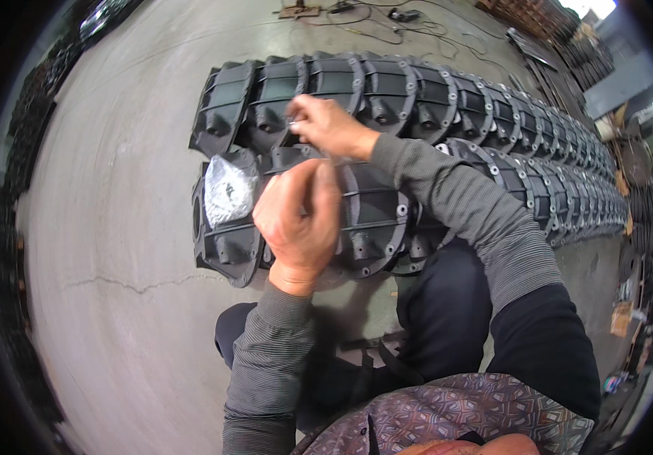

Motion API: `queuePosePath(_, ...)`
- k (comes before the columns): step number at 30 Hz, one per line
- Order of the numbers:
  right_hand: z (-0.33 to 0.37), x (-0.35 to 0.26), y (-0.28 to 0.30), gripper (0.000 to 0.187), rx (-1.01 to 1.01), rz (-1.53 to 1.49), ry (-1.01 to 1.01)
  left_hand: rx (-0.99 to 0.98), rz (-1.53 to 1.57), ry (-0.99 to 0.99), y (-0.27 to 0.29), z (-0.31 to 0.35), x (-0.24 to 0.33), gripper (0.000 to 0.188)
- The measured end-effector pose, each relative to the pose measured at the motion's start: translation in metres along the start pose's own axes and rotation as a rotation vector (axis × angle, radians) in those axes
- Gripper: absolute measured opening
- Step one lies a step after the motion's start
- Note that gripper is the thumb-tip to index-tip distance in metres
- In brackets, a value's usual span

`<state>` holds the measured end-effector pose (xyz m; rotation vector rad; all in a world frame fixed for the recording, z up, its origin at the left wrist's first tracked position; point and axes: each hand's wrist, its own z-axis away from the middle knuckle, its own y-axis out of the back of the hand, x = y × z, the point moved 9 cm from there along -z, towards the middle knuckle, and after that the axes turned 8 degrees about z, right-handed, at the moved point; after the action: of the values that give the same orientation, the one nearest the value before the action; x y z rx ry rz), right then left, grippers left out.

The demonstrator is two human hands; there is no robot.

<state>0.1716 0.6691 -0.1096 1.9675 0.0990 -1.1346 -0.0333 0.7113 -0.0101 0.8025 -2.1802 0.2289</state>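
Two long rows of dark grey ribbed metal castings with bolt-holed flanges stand on the floor in front of me. My right hand is over the far row's left end, thumb and fingertips pinched together by a casting. A tiny shiny bit shows at those fingertips, too small to name. My left hand is above the near row, fingers curled in and partly smeared by motion; what they hold, if anything, is hidden. Just left of it, a clear plastic bag with small dark contents lies on the end casting.
Both rows run off to the right. Cables and tools lie on the concrete floor beyond them. Stacked dark parts line the right side, with more along the left edge. My bent knee is close to the near row.
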Motion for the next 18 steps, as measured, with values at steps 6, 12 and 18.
queuePosePath(6, 0.127, 0.112, 0.156, 0.017, 0.156, -0.194, -0.411, -0.11, 0.001, 0.086, -0.041, 0.011, 0.008, 0.006)
queuePosePath(12, 0.273, 0.2, 0.262, 0.015, 0.421, -0.363, -0.641, -0.274, 0.079, 0.221, -0.071, 0.02, 0.07, 0.016)
queuePosePath(18, 0.287, 0.279, 0.32, 0.017, 0.57, -0.527, -0.642, -0.426, -0.095, 0.144, -0.065, 0.02, 0.113, 0.01)
